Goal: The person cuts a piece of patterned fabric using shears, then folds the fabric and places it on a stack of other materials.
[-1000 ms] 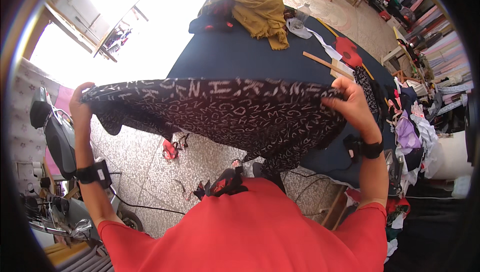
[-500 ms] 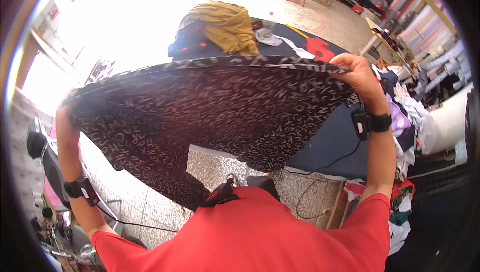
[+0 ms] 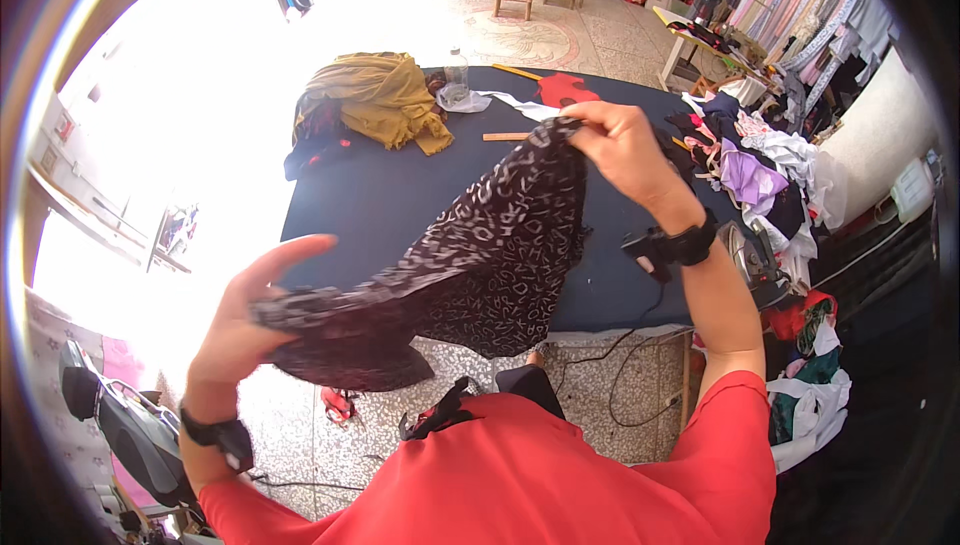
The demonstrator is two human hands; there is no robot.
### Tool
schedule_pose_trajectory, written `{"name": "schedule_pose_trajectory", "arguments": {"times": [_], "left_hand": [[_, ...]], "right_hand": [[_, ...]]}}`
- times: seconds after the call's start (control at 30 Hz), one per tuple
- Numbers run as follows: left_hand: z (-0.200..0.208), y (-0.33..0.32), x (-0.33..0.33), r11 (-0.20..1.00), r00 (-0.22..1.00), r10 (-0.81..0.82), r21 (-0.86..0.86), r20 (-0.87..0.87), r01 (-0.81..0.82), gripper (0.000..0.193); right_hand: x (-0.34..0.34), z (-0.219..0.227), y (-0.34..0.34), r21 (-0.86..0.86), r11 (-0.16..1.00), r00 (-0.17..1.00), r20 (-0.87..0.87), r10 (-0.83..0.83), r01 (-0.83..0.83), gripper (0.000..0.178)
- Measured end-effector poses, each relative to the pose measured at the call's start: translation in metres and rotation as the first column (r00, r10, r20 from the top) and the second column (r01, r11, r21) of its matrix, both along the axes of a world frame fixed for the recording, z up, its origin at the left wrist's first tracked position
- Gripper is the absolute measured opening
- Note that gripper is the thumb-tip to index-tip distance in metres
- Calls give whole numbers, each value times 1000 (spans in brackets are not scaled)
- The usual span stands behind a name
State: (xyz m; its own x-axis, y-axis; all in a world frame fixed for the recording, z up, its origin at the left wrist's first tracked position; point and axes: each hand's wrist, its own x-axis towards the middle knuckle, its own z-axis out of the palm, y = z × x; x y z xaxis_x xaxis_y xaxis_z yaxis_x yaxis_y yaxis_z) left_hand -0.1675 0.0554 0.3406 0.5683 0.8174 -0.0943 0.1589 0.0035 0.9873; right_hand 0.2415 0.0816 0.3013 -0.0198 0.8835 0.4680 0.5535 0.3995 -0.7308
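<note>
A black garment (image 3: 505,235) with a white letter print hangs folded and slanting between my two hands, above the near edge of the table. My right hand (image 3: 625,145), raised higher, pinches its upper end between thumb and fingers. Down at the left, my left hand (image 3: 235,330) holds the other end, blurred by motion. One digit of that hand stretches out over the cloth, and its other fingers are partly hidden. The garment's loose lower part drapes between the hands and past the table edge.
The dark-blue covered table (image 3: 340,210) bears a mustard cloth (image 3: 385,95), a clear bottle (image 3: 456,67), a wooden strip (image 3: 506,137), a red piece (image 3: 566,90) and an iron (image 3: 745,255). Clothes (image 3: 755,175) are heaped at the right. A cable (image 3: 615,385) loops by the floor.
The garment, stretched wide between both hands before, is now gathered and slanted. My hands have come closer together; the left moved right and lower, the right moved left. The view has tilted up.
</note>
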Motion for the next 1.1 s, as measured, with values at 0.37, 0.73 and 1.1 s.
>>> {"name": "schedule_pose_trajectory", "arguments": {"times": [0.37, 0.73, 1.1], "left_hand": [[-50, 32, 101, 957, 859, -18, -240, 512, 163, 27], [-54, 20, 147, 900, 818, 0, -356, 576, 251, 23], [-73, 135, 28, 993, 991, 115, -18, 62, -114, 32]], "right_hand": [[-120, 8, -52, 38, 933, 836, -431, 339, -359, 29], [-126, -106, -87, -257, 966, 796, -591, -133, -29, 28], [58, 66, -175, -162, 887, 607, -675, -420, 433, 40]]}}
